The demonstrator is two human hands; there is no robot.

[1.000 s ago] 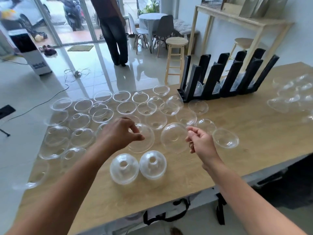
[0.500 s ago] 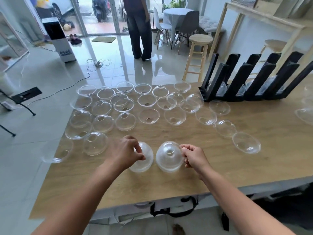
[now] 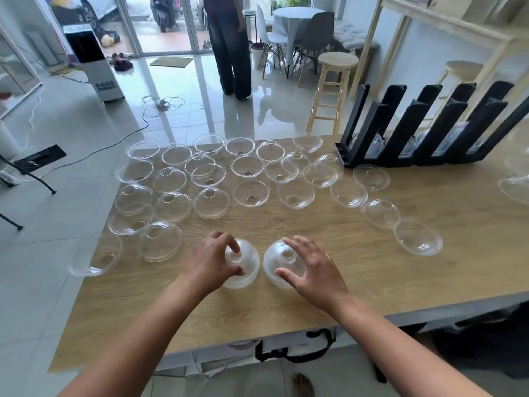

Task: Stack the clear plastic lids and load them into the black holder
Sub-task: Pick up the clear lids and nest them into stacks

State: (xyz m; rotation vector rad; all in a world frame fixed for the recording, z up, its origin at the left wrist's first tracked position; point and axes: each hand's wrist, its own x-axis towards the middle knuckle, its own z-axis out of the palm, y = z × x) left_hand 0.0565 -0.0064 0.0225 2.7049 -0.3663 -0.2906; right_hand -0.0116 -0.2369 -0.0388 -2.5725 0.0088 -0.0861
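Observation:
Two short stacks of clear dome lids stand side by side near the wooden table's (image 3: 372,285) front edge. My left hand (image 3: 210,260) pinches the top of the left lid stack (image 3: 248,266) between thumb and forefinger. My right hand (image 3: 313,269) arches over the right lid stack (image 3: 274,260) with its fingers spread and its thumb against the dome's side. Several loose clear lids (image 3: 251,193) lie scattered behind the stacks, some dome up and some dome down. The black holder (image 3: 400,130) stands at the back right, with a few lids in its slots.
One lid (image 3: 96,255) overhangs the table's left edge. More lids (image 3: 515,190) lie at the far right. A person (image 3: 230,50) stands on the tiled floor beyond the table, near a wooden stool (image 3: 335,81). A black strap (image 3: 294,352) hangs under the front edge.
Each hand brought a lid toward the front edge and set it on a stack there. My right hand's fingers have spread apart. The view has tilted down and shifted left.

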